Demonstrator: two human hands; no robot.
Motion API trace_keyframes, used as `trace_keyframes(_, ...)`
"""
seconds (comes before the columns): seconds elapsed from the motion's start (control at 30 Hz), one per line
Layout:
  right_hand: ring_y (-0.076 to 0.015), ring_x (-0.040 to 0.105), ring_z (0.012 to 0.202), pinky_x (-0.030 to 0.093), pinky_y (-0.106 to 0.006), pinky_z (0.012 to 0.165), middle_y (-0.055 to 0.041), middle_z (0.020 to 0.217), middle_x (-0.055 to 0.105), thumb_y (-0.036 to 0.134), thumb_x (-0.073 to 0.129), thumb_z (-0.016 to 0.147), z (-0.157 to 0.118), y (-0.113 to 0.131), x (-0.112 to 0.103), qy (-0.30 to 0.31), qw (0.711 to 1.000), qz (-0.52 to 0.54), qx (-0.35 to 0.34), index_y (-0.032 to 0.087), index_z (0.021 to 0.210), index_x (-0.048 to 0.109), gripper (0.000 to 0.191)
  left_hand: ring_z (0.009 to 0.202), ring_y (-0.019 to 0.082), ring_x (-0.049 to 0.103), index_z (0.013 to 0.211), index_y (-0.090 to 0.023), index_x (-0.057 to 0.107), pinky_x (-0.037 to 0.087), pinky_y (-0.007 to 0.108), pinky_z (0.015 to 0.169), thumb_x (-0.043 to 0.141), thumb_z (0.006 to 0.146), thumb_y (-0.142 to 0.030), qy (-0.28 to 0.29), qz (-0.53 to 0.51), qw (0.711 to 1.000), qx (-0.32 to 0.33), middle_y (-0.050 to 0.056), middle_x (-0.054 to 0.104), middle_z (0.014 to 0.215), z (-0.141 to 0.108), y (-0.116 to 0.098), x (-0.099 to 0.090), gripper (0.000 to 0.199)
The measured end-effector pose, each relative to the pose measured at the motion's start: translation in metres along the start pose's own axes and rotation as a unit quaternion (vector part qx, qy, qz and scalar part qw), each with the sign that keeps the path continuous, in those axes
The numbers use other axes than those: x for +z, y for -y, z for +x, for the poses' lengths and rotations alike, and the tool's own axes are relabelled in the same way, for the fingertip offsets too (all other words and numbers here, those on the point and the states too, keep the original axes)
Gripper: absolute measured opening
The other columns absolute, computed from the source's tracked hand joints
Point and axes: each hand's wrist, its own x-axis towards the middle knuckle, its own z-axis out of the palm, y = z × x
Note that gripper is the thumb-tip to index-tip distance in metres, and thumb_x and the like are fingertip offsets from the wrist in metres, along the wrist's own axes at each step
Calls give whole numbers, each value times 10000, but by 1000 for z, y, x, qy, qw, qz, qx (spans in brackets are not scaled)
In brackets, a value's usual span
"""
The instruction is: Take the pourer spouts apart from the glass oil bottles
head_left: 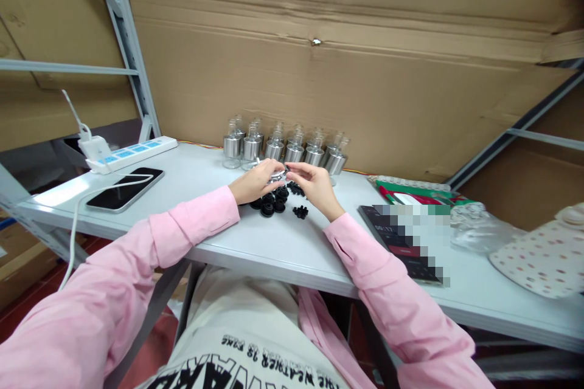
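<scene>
My left hand (258, 183) is closed round a small silvery-white part (277, 176), mostly covered by the fingers. Opposite it, my right hand (317, 187) pinches a small dark piece (287, 169) against that part; its exact kind is too small to make out. The fingertips of both hands nearly meet above the table. Just below them lies a pile of round black caps (267, 206). Small black toothed pieces (300, 212) lie to the right of the pile, beneath my right hand. Behind the hands stand several glass bottles (274, 147) with metal sleeves, upright and uncapped.
At the left are a white power strip (137, 154) with a plugged-in charger (93, 147) and a phone (125, 189) on a cable. To the right lie a dark phone-like device (387, 231), a plastic bag (479, 231) and a dotted pouch (542, 261). Cardboard (347, 85) walls the back.
</scene>
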Motion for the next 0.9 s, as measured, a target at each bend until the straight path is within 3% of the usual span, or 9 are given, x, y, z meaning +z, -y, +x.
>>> trace_keyframes(0.43,-178,663,746,530,-348,764,-62,846,721,334,693,644,1,3,-1,43,992,94,76,149,948,698,356,933,200,539,1013,-152,440,451,334,812,536,842,-404,3,20,1000,-6,82,535,972,-2,3,0,319)
trace_keyframes(0.9,-171,667,763,537,-326,747,-42,808,720,316,760,562,-1,7,-1,63,987,125,81,171,819,681,305,885,185,550,1024,-158,411,465,331,790,472,860,-458,7,-19,1000,-6,80,513,955,-5,4,4,348)
